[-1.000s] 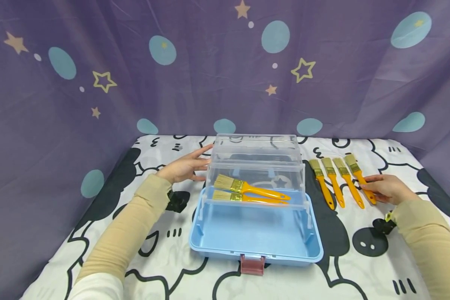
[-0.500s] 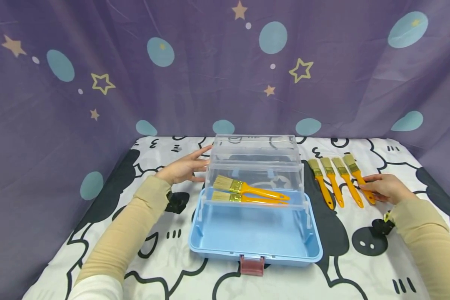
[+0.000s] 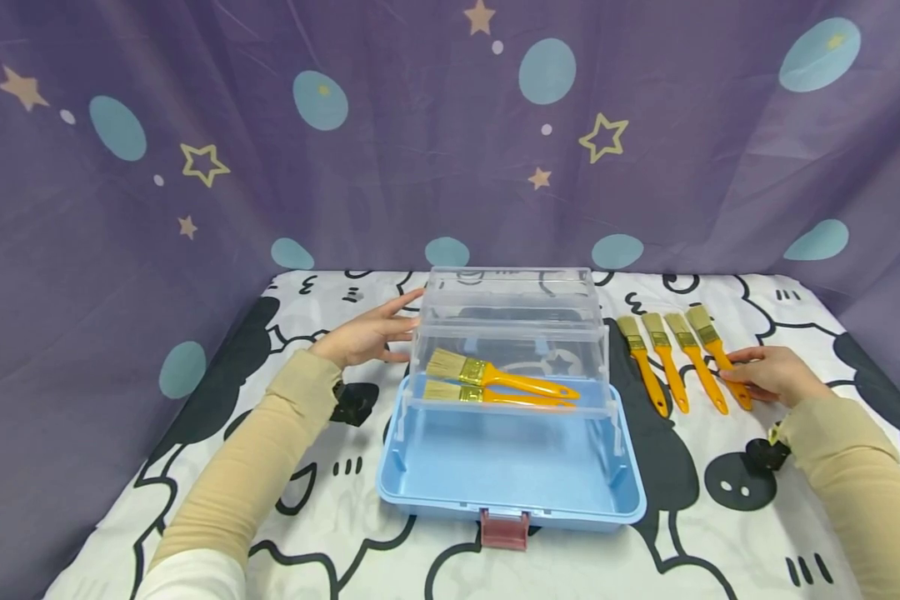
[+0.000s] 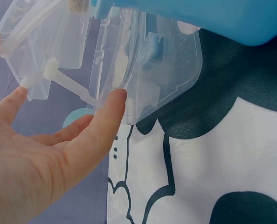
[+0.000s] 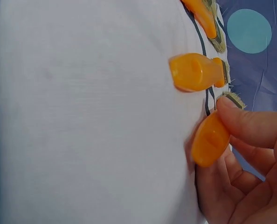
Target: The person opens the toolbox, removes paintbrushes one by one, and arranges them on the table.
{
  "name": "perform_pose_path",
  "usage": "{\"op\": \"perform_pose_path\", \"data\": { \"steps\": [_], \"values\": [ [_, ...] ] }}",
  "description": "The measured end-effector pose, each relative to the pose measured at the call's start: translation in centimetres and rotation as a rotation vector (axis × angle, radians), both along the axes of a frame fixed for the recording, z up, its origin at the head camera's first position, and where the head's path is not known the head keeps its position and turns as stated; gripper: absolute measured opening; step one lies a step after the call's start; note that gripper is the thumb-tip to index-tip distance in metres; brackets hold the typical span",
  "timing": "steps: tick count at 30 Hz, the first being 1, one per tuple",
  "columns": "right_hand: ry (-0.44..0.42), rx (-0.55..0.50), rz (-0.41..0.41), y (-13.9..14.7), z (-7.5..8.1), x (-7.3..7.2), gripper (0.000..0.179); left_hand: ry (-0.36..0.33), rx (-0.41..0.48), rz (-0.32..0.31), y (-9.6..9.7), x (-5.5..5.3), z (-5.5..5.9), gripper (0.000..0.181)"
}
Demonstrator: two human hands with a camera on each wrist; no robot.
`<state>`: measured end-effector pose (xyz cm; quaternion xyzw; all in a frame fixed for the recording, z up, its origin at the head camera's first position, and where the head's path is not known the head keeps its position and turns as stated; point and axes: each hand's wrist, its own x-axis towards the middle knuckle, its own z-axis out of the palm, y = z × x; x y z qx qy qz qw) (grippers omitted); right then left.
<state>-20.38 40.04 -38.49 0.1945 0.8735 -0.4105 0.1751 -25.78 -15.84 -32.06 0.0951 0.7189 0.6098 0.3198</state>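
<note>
My right hand [image 3: 776,375] pinches the orange handle of the rightmost paintbrush [image 3: 708,335], which lies on the cloth. In the right wrist view, thumb and fingers are on either side of this paintbrush's handle [image 5: 211,140]. My left hand [image 3: 363,337], fingers spread, is at the left side of the clear plastic parts of a blue storage box [image 3: 510,475]. In the left wrist view, fingertips touch or nearly touch the clear plastic [image 4: 169,70]. Two paintbrushes, an upper one [image 3: 532,385] and a lower one [image 3: 517,399], lie in the raised clear tray [image 3: 585,408].
Several more orange-handled paintbrushes [image 3: 667,362] lie side by side left of my right hand. The box's clear lid [image 3: 510,287] stands raised at the back, and its pink latch [image 3: 505,530] hangs at the front. A purple curtain [image 3: 420,167] rises behind the patterned cloth [image 3: 345,517].
Neither hand has visibly moved, and the paintbrushes and box stay in place. Only the head view shifts very slightly.
</note>
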Motion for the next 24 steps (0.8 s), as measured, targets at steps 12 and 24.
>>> {"op": "perform_pose_path", "data": {
  "steps": [12, 24],
  "values": [
    [0.015, 0.078, -0.030, 0.00, -0.20, 0.24, 0.073, -0.003, 0.003, -0.010, 0.00, -0.05, -0.11, 0.071],
    [0.047, 0.080, -0.081, 0.66, -0.77, 0.37, 0.061, 0.001, 0.000, -0.010, 0.03, 0.03, 0.03, 0.071]
  ]
}}
